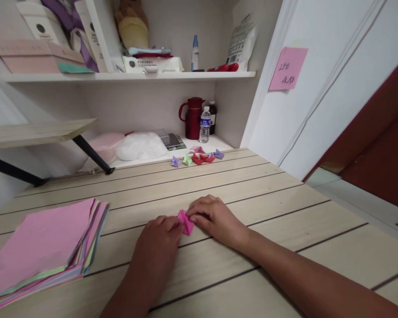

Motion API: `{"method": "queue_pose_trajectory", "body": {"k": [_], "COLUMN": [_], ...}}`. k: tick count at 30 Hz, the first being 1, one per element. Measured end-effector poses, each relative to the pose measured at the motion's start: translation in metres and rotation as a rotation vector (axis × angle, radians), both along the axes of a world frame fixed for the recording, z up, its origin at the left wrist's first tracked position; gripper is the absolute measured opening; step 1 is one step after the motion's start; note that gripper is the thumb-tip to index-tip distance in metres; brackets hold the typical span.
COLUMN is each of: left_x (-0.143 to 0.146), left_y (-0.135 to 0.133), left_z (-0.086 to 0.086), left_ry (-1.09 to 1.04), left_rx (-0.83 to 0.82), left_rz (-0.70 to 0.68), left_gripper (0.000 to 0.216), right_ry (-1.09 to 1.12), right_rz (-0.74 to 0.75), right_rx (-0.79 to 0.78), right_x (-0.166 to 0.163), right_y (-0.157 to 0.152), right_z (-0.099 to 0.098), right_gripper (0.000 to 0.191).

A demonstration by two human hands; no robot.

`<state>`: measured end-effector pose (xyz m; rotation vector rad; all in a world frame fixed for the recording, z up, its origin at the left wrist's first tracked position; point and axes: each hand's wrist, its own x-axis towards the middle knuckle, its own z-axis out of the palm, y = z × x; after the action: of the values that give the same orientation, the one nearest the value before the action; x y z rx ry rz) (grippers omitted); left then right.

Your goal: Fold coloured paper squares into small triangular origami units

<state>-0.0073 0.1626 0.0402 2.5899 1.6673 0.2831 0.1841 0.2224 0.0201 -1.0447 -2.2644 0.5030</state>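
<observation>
A small folded piece of pink paper (185,222) lies on the wooden table (285,207) in front of me. My left hand (161,240) pinches its left side with closed fingers. My right hand (215,218) presses its fingertips on the paper's right side, fingers curled together. A thick stack of coloured paper sheets (43,247), pink on top, rests at the table's left. Several finished folded paper shapes (199,158), purple, green, red and pink, sit in a row at the table's far edge.
Beyond the table a white ledge holds a dark red jug (193,117), a water bottle (204,124) and a white plastic bag (141,146). A shelf above carries boxes and packets. A pink note (287,68) sticks on the white door at right.
</observation>
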Motion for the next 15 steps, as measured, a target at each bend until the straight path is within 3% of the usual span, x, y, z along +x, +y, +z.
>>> {"method": "queue_pose_trajectory", "body": {"k": [9,15], "left_x": [-0.005,-0.005], "left_y": [0.007,0.005], "left_z": [-0.013,-0.009], "left_ry": [-0.285,-0.196], "left_rx": [0.040,0.024], "left_rz": [0.080,0.096], "left_gripper": [0.033,0.035], "right_ry": [-0.190,-0.233], "right_rz": [-0.044,-0.056], "right_rx": [0.063,0.070], "right_x": [-0.006,-0.005], "right_y": [-0.008,-0.010], "right_z": [0.003,0.003], "right_gripper": [0.026,0.025]}}
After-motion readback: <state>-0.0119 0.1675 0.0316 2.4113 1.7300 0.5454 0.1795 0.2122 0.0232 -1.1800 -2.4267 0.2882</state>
